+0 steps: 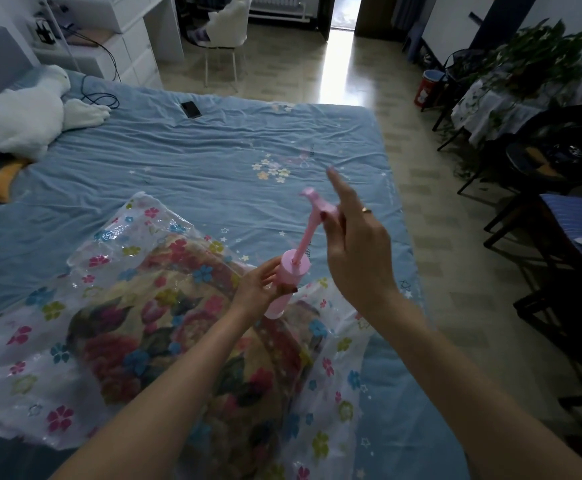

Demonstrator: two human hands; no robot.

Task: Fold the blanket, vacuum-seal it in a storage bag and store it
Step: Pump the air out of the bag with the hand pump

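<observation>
With the folded blanket (165, 327) already inside the storage bag (33, 327) on the bed (178, 157), the left hand (258, 285) curls its fingers round the pink pump (288, 282) barrel while the right hand (355, 251) hooks the raised plunger handle with two fingers, forefinger straight; a good stroke probably needs the barrel kept square and pressed firmly on the bag.

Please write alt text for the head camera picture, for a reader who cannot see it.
A person works a pink hand pump standing on a clear flowered storage bag with a floral blanket inside, on a blue bed. The left hand grips the barrel; the right hand pulls the raised handle.
</observation>
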